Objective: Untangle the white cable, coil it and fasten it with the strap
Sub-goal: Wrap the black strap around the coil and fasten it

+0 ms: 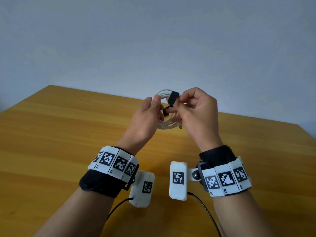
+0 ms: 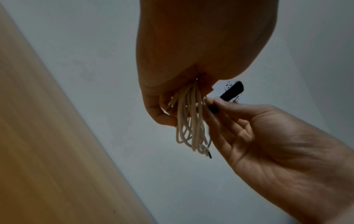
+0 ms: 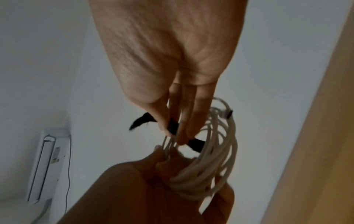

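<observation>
White cable [image 1: 168, 123] is wound into a multi-loop coil, held in the air above the wooden worktop [image 1: 68, 134], between both hands. Black strap [image 1: 172, 98] lies across the upper part of the coil, one end sticking up, the other passing inside the loops. Left hand [image 1: 147, 120] has its grip closed around the coil's left side, thumb on top. Right hand [image 1: 199, 115] pinches the strap between thumb and fingertips, remaining fingers resting against the loops. One connector end [image 3: 229, 114] hangs free at the coil's edge.
</observation>
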